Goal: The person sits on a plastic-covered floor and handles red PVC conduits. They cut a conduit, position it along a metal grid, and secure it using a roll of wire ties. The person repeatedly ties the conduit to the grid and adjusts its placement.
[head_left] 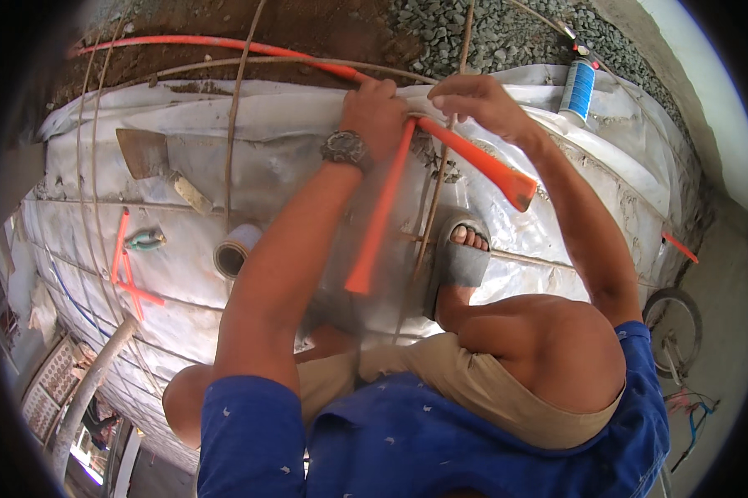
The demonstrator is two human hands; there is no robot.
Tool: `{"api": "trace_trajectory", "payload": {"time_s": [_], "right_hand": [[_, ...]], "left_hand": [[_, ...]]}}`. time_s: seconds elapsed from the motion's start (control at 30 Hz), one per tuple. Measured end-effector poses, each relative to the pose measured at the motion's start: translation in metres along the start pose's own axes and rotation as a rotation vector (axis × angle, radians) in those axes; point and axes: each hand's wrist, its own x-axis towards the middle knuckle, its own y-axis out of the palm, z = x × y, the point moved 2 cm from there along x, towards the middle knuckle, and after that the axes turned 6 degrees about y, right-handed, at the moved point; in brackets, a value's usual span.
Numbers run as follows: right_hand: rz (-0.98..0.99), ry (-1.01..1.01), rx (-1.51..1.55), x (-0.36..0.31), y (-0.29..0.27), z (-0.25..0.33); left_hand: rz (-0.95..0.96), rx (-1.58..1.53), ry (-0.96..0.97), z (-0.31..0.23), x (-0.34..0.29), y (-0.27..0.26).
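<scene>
My left hand (378, 116), with a watch on its wrist, is closed around an orange plastic pipe (224, 41) that runs in from the far left. Just right of that hand, two orange pipe ends point back toward me: a narrow one (382, 212), blurred, and a wider one (494, 173) with a flattened, flared mouth. Where these pipes join is hidden by my left hand. Over the wider pipe hovers my right hand (486, 104), its fingers loosely bent and apart, with nothing visible in them. My sandalled foot (465, 257) rests below the wider pipe.
White plastic sheeting (299, 124) with rebar (231, 133) across it covers the ground. Left lie a trowel (144, 154), pliers (145, 240), orange pipe offcuts (133, 288) and a short grey pipe (234, 253). A blue gas canister with torch head (579, 90) stands near gravel (448, 41).
</scene>
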Motion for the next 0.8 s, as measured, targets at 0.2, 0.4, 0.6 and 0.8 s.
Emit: {"api": "trace_trajectory", "payload": {"time_s": [0.2,0.4,0.6,0.8], "right_hand": [[-0.035,-0.024,-0.361,0.018,0.015,-0.048],[-0.005,-0.241,-0.526,0.035,0.012,-0.057],[0.009,-0.283,-0.677,0.045,0.013,-0.054],[0.125,-0.168,-0.550,0.046,0.009,-0.058]], "left_hand": [[0.293,-0.229,-0.237,0.020,0.025,0.004],[0.465,-0.480,-0.203,0.040,0.035,0.012],[0.234,-0.252,-0.254,0.017,0.025,0.002],[0.086,-0.095,-0.062,0.002,-0.001,-0.024]]}}
